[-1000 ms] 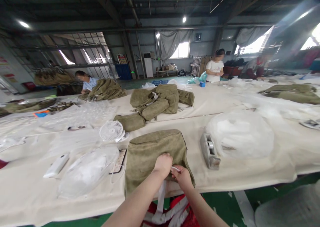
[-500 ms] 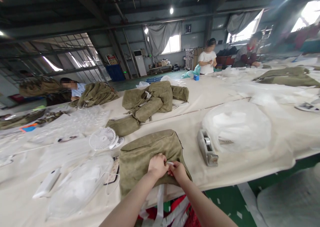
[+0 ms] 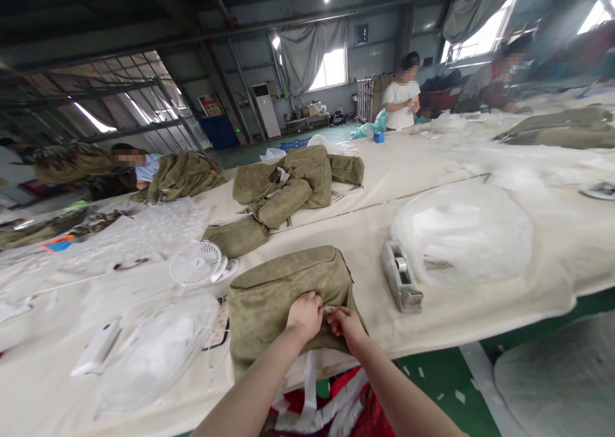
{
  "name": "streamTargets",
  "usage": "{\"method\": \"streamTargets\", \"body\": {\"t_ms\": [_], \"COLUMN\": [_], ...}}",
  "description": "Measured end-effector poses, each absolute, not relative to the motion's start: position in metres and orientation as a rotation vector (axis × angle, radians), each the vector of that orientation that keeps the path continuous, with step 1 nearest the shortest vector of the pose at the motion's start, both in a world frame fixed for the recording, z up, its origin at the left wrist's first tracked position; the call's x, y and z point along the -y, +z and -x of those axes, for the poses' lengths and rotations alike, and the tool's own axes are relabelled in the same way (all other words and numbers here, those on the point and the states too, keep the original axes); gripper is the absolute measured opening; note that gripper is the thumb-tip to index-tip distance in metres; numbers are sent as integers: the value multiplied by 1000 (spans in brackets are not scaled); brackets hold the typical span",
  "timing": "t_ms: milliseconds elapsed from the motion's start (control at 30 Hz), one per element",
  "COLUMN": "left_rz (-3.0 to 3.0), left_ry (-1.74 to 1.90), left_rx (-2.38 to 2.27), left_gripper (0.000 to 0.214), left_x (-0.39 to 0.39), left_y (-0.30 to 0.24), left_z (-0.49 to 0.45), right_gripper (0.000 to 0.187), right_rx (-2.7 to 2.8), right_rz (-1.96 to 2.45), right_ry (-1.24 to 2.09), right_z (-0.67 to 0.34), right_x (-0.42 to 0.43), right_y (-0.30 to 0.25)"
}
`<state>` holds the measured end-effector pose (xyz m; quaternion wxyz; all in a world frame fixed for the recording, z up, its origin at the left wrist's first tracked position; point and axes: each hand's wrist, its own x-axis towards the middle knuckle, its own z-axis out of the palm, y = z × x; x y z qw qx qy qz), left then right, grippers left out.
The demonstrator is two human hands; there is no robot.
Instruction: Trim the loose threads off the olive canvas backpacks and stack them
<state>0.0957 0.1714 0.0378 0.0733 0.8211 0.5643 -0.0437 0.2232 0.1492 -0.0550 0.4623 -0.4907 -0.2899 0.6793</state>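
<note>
Left: white oblong device point(image 3: 97, 347) flat on the cloth-covered table point(image 3: 369, 222), clear plastic bundle point(image 3: 156, 354) right of it, thin white cord point(image 3: 210, 344) running off toward a phone point(image 3: 222, 328). White fan point(image 3: 196, 263) a bit farther back. Phone is just beside the left side of the olive bag point(image 3: 273, 283); if the bag gets shoved left, phone or cord could be pushed or snagged.

Centre: olive bag lies at the near edge of the table, both hands on its near right part. A hard pull toward the person could drag it over the edge. Left hand point(image 3: 306, 313) rests on the bag, fingers curled, tips hidden; can't tell if they pinch fabric or only press. Small white strip point(image 3: 329, 309) shows between the hands. Right hand point(image 3: 346, 327) has fingers bent, tips at the strip's right end; can't tell if they grip it. Strip might slip or tear if tugged unevenly, since any hold looks small.

Far: olive bag pile point(image 3: 288, 190), well apart from the hands.

Right: grey tape dispenser point(image 3: 401, 277), near big plastic bag point(image 3: 464, 232); a wide right elbow could bump the dispenser.
</note>
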Motion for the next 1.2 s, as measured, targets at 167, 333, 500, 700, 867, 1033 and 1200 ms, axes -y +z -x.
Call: {"method": "streamTargets", "body": {"t_ms": [167, 333, 500, 700, 867, 1033, 1200], "left_rz": [-2538, -2680, -2711, -2697, -2715, -2759, -2744], "left_ry": [-161, 25, 152, 76, 52, 16, 21], "left_rx": [-1792, -1836, -1892, -1607, -1472, -1411, -1550], "left_gripper": [17, 24, 30, 26, 25, 27, 37], "left_x": [-171, -175, -179, -183, -186, -190, -190], "left_y": [21, 4, -11, 10, 33, 39, 21], "left_z": [-106, -107, -111, -96, -84, -86, -92], "right_gripper": [28, 23, 23, 26, 34, 35, 35], "right_rx": [744, 850, 911, 923, 912, 901, 928], "right_rz": [1379, 1434, 1422, 1331, 1284, 1286, 1302], "right_ry": [1564, 1559, 1574, 1618, 1669, 1673, 1679], "right_z": [-216, -213, -214, -213, -212, -211, -211], "right_x": [-149, -146, -142, -139, -140, -140, -140], "right_y": [-70, -75, -75, -75, -74, -74, -72]}}
